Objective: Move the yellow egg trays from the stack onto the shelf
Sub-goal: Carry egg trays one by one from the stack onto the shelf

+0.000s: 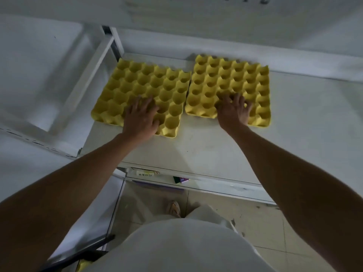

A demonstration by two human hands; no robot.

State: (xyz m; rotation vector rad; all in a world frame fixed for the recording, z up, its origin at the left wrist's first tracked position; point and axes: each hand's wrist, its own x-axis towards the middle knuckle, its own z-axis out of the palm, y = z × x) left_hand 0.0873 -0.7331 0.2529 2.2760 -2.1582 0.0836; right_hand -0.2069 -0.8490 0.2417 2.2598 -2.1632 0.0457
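Two yellow egg trays lie flat side by side on the white shelf (206, 146), their inner edges almost touching. My left hand (140, 116) rests palm down on the near part of the left tray (145, 85), fingers spread into its cups. On the near part of the right tray (233, 79) lies my right hand (233, 110), fingers spread the same way. Neither hand grips a tray edge. The stack of trays is out of view.
A white upright post (115, 42) and slanted frame bar (86, 75) stand left of the left tray. A lower shelf level (176, 179) holds small boxes. Tiled floor (265, 222) and my shoe (173, 208) show below.
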